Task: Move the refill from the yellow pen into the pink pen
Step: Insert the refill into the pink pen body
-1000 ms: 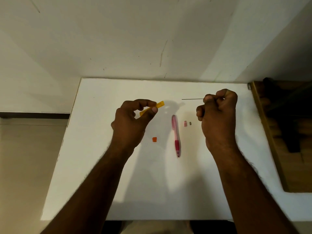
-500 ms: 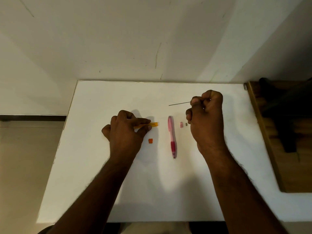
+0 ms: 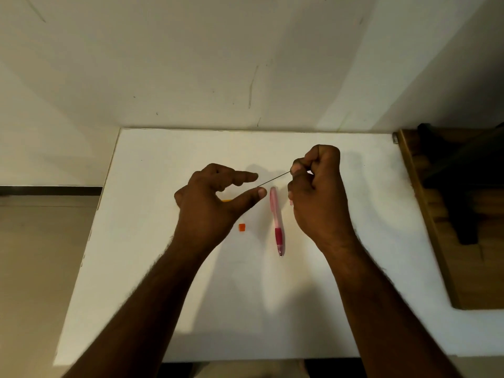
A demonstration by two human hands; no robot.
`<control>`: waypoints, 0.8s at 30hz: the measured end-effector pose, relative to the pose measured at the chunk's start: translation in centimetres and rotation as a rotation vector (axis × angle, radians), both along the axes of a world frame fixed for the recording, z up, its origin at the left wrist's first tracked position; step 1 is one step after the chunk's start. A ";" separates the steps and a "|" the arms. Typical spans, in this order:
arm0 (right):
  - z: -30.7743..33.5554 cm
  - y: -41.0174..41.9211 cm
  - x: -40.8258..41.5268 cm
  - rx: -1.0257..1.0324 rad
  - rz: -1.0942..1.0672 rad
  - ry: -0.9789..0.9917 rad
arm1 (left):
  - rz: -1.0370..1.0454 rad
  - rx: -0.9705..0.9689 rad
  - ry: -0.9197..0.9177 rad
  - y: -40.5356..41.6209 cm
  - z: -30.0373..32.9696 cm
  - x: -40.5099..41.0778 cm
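My right hand (image 3: pixel 317 192) pinches one end of a thin dark refill (image 3: pixel 274 179), which slants down to the left above the table. The pink pen (image 3: pixel 276 219) lies lengthwise on the white table (image 3: pixel 152 241), tip toward me, between my two hands. My left hand (image 3: pixel 210 203) hovers with fingers and thumb spread and holds nothing; its thumb tip is close to the refill's free end. The yellow pen (image 3: pixel 227 200) lies on the table under that hand, only a sliver showing. A small orange piece (image 3: pixel 242 227) sits near the left hand.
A small pink piece (image 3: pixel 291 203) peeks out beside my right hand. A wooden surface (image 3: pixel 436 227) with a dark object on it stands at the right edge of the table. A white wall runs behind the table; floor lies to the left.
My left hand put down the yellow pen, opened and lifted toward the refill. My right hand kept hold of the refill, which now slants down to the left.
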State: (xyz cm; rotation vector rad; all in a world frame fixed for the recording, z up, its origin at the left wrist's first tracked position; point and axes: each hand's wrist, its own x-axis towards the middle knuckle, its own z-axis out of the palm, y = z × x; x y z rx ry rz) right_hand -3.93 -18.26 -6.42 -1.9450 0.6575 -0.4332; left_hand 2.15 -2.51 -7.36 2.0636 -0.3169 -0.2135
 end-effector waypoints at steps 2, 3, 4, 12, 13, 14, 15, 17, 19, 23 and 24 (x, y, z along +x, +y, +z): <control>0.0 0.2 0.0 -0.007 0.007 0.009 | 0.004 -0.013 0.013 0.0 0.1 0.1; 0.0 0.3 0.1 -0.013 0.011 0.011 | 0.006 -0.015 0.011 0.0 0.1 0.1; 0.0 0.5 0.1 -0.017 0.017 0.010 | 0.009 -0.016 0.011 0.0 0.2 0.1; -0.1 0.9 0.1 0.315 0.013 -0.035 | 0.044 -0.068 0.054 0.0 0.3 0.3; 0.0 0.8 0.1 0.382 0.011 -0.024 | 0.051 -0.084 0.056 0.0 0.3 0.3; 0.0 0.7 0.1 0.421 0.017 -0.003 | 0.052 -0.097 0.060 0.0 0.3 0.3; 0.0 0.7 0.1 0.431 0.031 0.023 | 0.050 -0.104 0.063 0.0 0.3 0.3; 0.0 0.8 0.0 0.405 0.072 0.074 | 0.039 -0.108 0.062 0.0 0.3 0.2; 0.0 0.8 -0.1 0.403 0.087 0.097 | 0.023 -0.107 0.056 -0.1 0.3 0.1; 0.1 0.2 -0.1 0.405 0.042 0.064 | 0.012 -0.125 0.046 -0.6 0.3 -0.1; 0.2 -0.2 -0.1 0.403 0.000 0.042 | -0.016 -0.092 0.002 -0.6 0.1 -0.2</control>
